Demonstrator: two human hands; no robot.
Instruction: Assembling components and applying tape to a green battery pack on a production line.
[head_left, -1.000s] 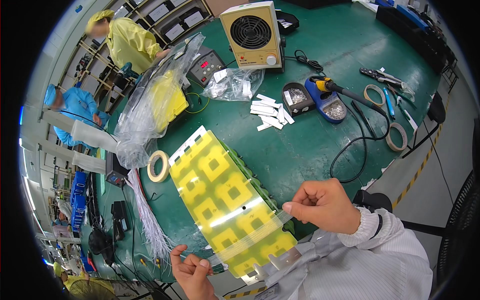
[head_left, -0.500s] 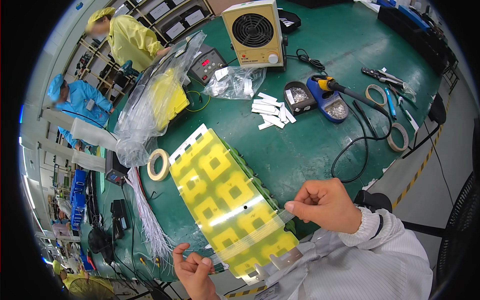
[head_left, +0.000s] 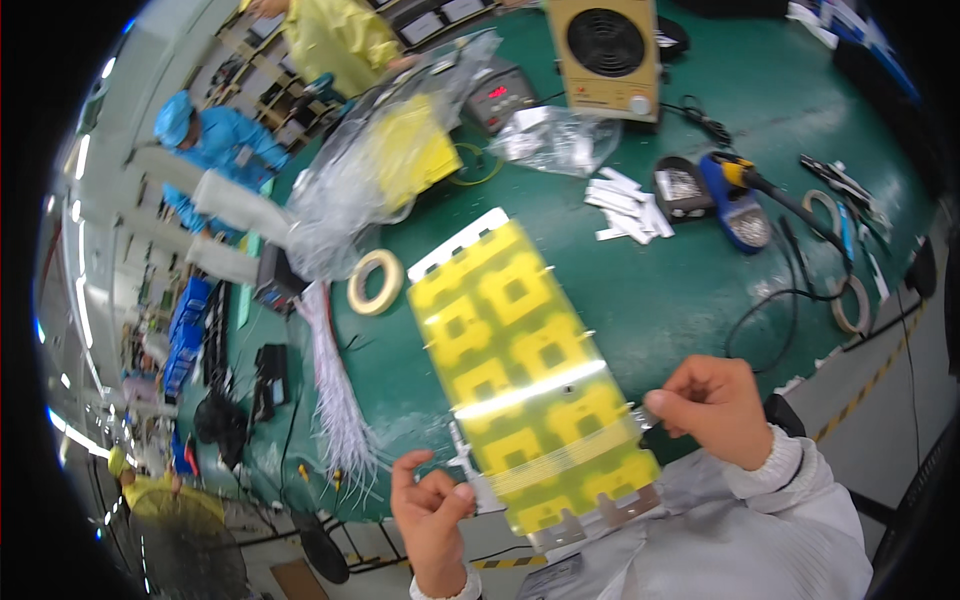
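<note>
A flat pack (head_left: 500, 345) lies slantwise on the bench, its top covered by a yellow-green sheet with square cut-outs. Bare metal tabs (head_left: 610, 510) stick out at its near end. Across the near part runs a see-through ribbed tape strip (head_left: 565, 457). Beside the right edge, my right hand (head_left: 708, 405) pinches thumb against forefinger at the strip's shiny end. My left hand (head_left: 435, 515) is off the near left edge, fingers curled and thumb raised near the strip's other end. What its fingers hold, if anything, cannot be made out.
A tape roll (head_left: 375, 282) and white wires (head_left: 335, 390) lie left of the pack. White strips (head_left: 628, 208), a soldering iron stand (head_left: 738, 205) and an ionizing fan (head_left: 605, 55) are beyond. Plastic-wrapped yellow pieces (head_left: 415, 145) lie far left. Two co-workers stand behind them.
The view has shifted, so the bench and pack appear farther right. The tape strip now lies flatter across the sheet, and my right hand is lower beside the pack's right edge.
</note>
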